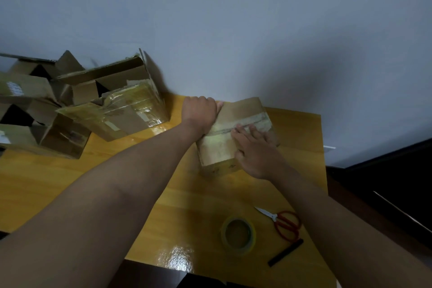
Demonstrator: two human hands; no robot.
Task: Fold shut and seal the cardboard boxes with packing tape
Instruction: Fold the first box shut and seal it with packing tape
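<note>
Your left hand [198, 111] has a curled grip on the far corner of the small box [236, 133] mid-counter [163, 194]; your right hand [253, 147] lies flat on its taped seam. Likely light, thin cardboard: brace corners, press gently. Tape roll [238, 234] sits nearer you than the box.

Two bare forearms in shot, no sleeves showing, left hand [198, 112] and right hand [256, 151] without gloves, rings or watch.

A glossy yellow tabletop [140, 182] carried a small box [243, 114] at its far edge, open boxes [70, 105] far-left, and tape roll [238, 234], scissors [284, 223], black marker [285, 252] near-right.
</note>
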